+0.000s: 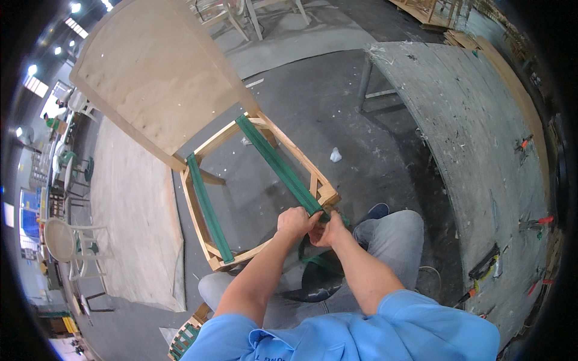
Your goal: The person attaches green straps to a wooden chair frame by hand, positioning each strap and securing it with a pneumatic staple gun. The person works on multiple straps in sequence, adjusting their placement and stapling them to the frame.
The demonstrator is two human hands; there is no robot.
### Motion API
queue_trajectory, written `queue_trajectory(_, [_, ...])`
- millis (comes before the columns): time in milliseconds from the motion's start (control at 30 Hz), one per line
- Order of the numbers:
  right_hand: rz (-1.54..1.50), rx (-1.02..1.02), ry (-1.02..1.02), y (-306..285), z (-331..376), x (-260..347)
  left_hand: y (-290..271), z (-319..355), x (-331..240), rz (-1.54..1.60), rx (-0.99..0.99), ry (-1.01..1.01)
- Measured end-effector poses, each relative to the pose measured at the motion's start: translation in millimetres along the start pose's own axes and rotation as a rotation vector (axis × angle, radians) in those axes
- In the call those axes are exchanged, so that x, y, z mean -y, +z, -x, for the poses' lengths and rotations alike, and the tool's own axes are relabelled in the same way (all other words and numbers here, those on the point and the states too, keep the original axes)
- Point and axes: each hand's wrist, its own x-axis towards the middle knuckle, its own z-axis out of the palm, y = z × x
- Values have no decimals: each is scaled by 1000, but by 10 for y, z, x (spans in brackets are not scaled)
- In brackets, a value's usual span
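Observation:
A wooden chair frame (296, 148) with a pale panel backrest (150, 75) stands before me, its seat open. Two green webbing straps run from its back rail to its front rail: the left strap (208, 210) lies along the left side, the right strap (278, 163) along the right side. My left hand (295, 223) is closed on the near end of the right strap, at the front rail. Close beside it, my right hand (329, 231) pinches the same strap where it passes over the rail. The fingertips are partly hidden.
A worn grey workbench (457, 102) stands to the right, with red-handled pliers (545, 221) and a black-and-yellow tool (484, 265) on it. A large pale board (135, 222) lies left of the chair. White scrap (335, 155) is on the floor. Other chairs stand around.

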Motion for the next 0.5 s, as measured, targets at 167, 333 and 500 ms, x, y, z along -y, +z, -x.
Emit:
queue_trajectory(167, [-312,-116,-93,172,-269,166,12,-43,-15,-12,15,-8])
queue_trajectory(333, [-403,-156,-127,214,-322,285,-17,-55,-39,-2,35,-24])
queue_trajectory(500, [-455,-65,-306,251,-377,224,-57,-40,-39,19,55,-12])
